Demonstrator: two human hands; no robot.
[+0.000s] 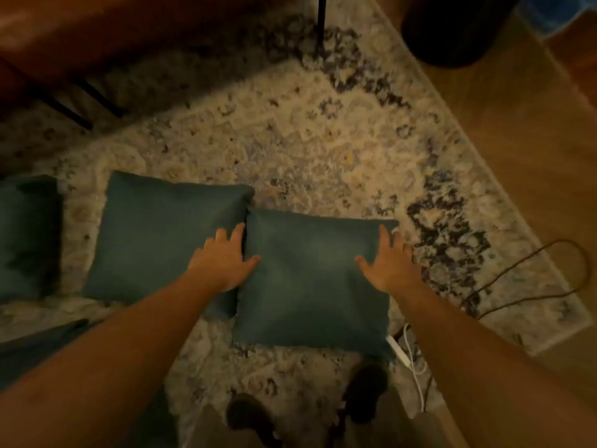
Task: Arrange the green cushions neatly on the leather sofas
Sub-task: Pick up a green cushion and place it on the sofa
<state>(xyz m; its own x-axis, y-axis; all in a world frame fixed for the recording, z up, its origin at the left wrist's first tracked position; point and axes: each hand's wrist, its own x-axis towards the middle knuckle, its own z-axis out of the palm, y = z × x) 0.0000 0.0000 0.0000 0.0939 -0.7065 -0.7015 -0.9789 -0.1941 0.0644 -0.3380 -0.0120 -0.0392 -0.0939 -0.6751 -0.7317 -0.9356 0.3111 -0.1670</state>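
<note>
Near cushion: a green cushion (313, 282) lies flat on the rug (323, 140), just right of the frame's centre, between the two hands.

Left hand: the left hand (223, 260) rests at the near cushion's left edge. The fingers are straight and spread, pointing toward the top of the frame, and the thumb lies on the cushion's top face. It grips nothing.

Right hand: the right hand (389, 263) rests at the same cushion's right edge, near its upper right corner. The fingers are spread flat, with the thumb pointing inward over the fabric. It grips nothing.

Second cushion: a matching green cushion (161, 234) lies left of centre and touches the near cushion along its right side. The left hand's fingers reach over that seam.

Third cushion: another green cushion (26, 234) lies at the left edge of the frame, apart from the second and partly cut off.

Leather sofa: the brown leather sofa (97, 33) fills the upper left corner, well apart from all three cushions.

Floor: wooden floor (517, 124) shows to the right of the rug.

Cables: a dark cable (529, 276) loops at the right of the frame, and a white cable (410, 357) lies by the near cushion's lower right corner.

Shoes: dark shoes (248, 415) stand at the bottom centre.
</note>
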